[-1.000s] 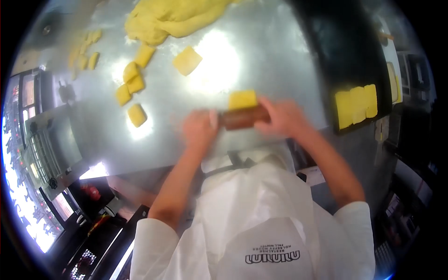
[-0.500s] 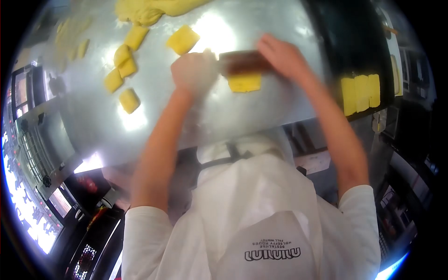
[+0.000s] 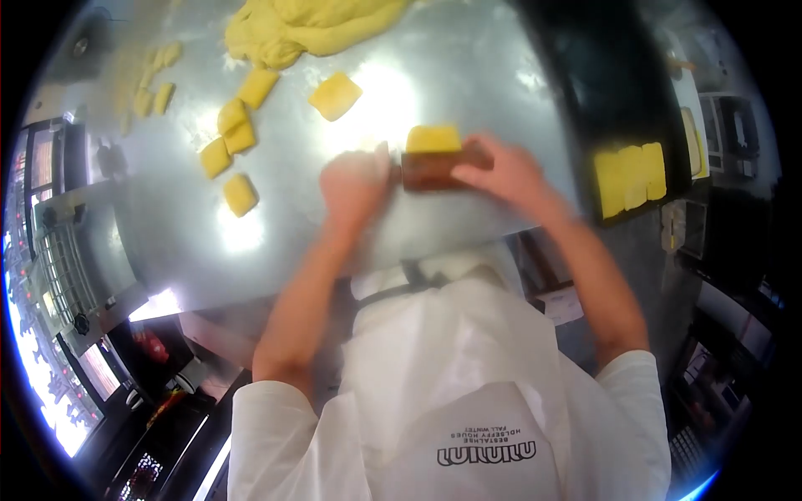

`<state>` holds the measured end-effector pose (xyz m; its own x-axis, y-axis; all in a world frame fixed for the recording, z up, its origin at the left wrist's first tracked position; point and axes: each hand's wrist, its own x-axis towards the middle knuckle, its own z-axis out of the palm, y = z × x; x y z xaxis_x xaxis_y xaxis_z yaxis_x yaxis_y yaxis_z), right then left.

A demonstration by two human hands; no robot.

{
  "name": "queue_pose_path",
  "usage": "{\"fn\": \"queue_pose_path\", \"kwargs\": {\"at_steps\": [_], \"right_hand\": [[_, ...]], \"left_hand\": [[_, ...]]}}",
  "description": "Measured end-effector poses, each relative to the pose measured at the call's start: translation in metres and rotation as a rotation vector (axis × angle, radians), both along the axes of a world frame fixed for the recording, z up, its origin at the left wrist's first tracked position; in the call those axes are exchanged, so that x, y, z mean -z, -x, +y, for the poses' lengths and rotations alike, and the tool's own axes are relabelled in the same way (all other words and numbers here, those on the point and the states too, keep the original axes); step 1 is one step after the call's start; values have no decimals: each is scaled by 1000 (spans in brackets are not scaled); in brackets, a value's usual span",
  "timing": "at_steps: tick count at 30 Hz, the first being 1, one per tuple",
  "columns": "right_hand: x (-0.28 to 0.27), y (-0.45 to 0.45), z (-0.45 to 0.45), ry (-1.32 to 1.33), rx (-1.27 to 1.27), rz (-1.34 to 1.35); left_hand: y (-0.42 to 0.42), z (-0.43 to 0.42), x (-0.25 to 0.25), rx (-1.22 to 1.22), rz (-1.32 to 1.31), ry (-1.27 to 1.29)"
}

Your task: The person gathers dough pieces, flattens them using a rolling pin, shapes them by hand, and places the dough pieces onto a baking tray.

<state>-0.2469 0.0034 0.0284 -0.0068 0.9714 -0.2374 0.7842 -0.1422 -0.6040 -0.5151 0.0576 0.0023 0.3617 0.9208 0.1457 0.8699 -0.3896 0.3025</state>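
Observation:
A short brown rolling pin [image 3: 428, 171] lies across the near edge of a flat yellow dough piece [image 3: 433, 139] on the metal table. My left hand [image 3: 355, 184] is closed in a fist around the pin's left handle. At the other end, my right hand [image 3: 505, 174] grips the pin, its thumb along the near side and the fingers over the far side. Part of the dough is hidden beneath the pin. Beyond my left hand sits a loose square of dough [image 3: 335, 97].
A large yellow dough mass [image 3: 309, 29] lies at the far side of the metal table [image 3: 292, 242]. Several cut dough pieces [image 3: 241, 194] are scattered to the left. On the right, a dark tray [image 3: 614, 100] holds flattened yellow sheets [image 3: 631, 179] side by side.
Both hands have drawn the rolling pin toward my body. The dough piece, which showed on the pin's near side, now shows on its far side. The whole view has shifted slightly.

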Motion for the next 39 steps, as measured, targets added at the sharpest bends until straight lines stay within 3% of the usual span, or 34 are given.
{"fn": "queue_pose_path", "kwargs": {"at_steps": [2, 3, 10, 12, 13, 14, 17, 20, 22, 23, 24, 26, 29, 32, 33, 36, 39], "right_hand": [[-14, -5, 23, 32, -24, -10], [-2, -7, 31, -92, -44, 5], [22, -11, 65, -199, -98, -51], [21, -8, 33, -299, -125, -94], [26, -8, 13, -409, -164, -126], [32, -8, 0, -523, -202, -158], [39, -5, -27, -636, -229, -163], [25, -8, -12, -443, -215, -162], [4, -14, 8, -116, -19, -41], [-1, -15, 13, 64, 74, 26], [3, -20, 14, 94, 234, 198], [17, -36, 22, 138, 540, 536], [37, -54, 11, -203, 627, 93], [34, -62, 1, -264, 628, 103], [33, -62, -3, -251, 615, 91], [30, -62, -7, -221, 602, 67], [29, -59, -3, -199, 649, 79]], "left_hand": [[-11, 18, -16, -5, -1, 6], [-15, 26, -19, -27, 22, 33], [-25, 44, -5, -155, 88, 185], [-18, 19, -4, -43, 26, 28], [-7, 2, 21, 3, 1, -165], [3, -16, 38, 26, -57, -202], [2, -46, 25, 24, -23, -189], [-2, -27, 18, -43, -75, -64], [-4, 2, 1, -118, -124, 190], [-2, 19, 0, -172, -397, 242], [-13, 31, -30, -235, -449, 254], [-24, 51, -23, -164, -581, -69], [-42, 44, 24, 84, -350, 93], [-65, 36, 8, 119, -97, 299], [-66, 38, 10, 135, -170, 306], [-66, 53, 11, 163, -34, 627], [-55, 36, 1, 187, -361, 488]]}}
